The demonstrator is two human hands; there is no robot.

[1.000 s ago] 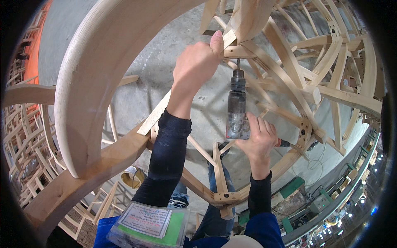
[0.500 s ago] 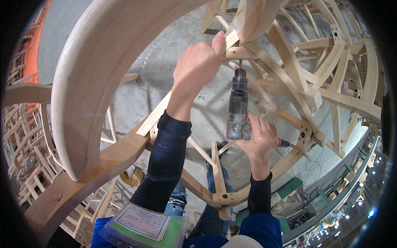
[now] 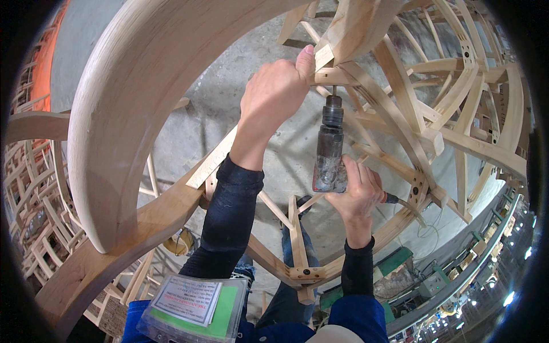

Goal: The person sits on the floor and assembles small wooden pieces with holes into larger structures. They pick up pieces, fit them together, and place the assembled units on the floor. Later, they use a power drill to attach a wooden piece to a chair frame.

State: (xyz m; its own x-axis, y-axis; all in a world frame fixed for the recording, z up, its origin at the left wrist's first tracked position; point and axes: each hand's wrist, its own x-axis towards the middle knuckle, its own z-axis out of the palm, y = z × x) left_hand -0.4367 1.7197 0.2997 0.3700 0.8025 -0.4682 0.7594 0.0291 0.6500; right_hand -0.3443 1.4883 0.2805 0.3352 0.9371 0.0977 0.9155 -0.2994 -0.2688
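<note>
My right hand (image 3: pixel 361 188) is wrapped round the grip of a dark, worn power drill (image 3: pixel 329 154) with a corded end behind it. The drill points away from me, and its thin bit (image 3: pixel 334 90) meets the near side of a short wooden crosspiece (image 3: pixel 331 76). A pale flat wooden slat (image 3: pixel 213 163) runs diagonally under my left forearm. My left hand (image 3: pixel 277 88) is closed round the slat's far part, thumb up beside its end (image 3: pixel 324 56). The fingers below are hidden. Both slat and crosspiece lie against a curved wooden chair frame (image 3: pixel 386 108).
A broad curved wooden piece (image 3: pixel 117 120) arches close on the left, over a curved rail (image 3: pixel 154 226). Joined legs and braces (image 3: pixel 306 273) stand near my legs. More wooden frames (image 3: pixel 472 63) crowd the right. Green-topped machinery (image 3: pixel 394 260) stands lower right, and a cable (image 3: pixel 426 226) trails there.
The drill has come slightly nearer the crosspiece, with less bit showing. My left hand keeps its hold on the slat. The badge hanging at my chest has swung left.
</note>
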